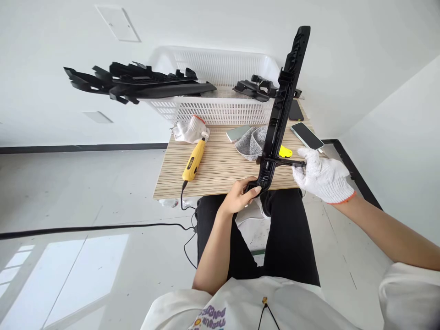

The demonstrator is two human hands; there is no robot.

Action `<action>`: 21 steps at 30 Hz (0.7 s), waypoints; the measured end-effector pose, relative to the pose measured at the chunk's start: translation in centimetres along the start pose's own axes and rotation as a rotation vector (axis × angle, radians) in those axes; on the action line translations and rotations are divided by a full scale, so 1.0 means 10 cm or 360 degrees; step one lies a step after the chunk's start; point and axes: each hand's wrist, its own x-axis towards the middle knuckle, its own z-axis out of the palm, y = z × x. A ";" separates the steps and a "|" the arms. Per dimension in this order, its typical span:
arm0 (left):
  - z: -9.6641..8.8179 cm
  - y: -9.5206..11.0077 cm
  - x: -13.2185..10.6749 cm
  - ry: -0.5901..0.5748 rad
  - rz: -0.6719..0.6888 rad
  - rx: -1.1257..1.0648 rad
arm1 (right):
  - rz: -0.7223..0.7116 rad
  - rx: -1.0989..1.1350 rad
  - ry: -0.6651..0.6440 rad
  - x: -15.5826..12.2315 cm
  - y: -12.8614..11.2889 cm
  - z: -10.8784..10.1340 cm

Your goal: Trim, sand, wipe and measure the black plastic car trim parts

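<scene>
My bare left hand [240, 195] grips the lower, curved end of a long black plastic part [282, 98] that stands almost upright over the wooden table [220, 172]. My right hand [321, 176], in a white knit glove with an orange cuff, is closed on a thin black tool [287, 162] whose tip lies against the part's lower section. A small yellow object [285, 151] shows just behind the tool.
A yellow corded power tool [194, 160], a loose white glove [190, 129], a grey cloth [252, 142], a grey block [237, 133] and a phone [306, 135] lie on the table. Behind stands a white basket [220, 110] with black parts [137, 82] across its rim.
</scene>
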 end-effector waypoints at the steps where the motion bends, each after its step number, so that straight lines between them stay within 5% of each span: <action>1: 0.00 0.00 0.00 0.0001 -0.0003 -0.0006 | -0.0008 -0.0014 0.0036 0.00 0.00 0.01; 21: 0.00 -0.05 0.00 0.0019 0.0024 -0.0032 | -0.0015 0.0019 -0.0063 0.05 -0.02 -0.09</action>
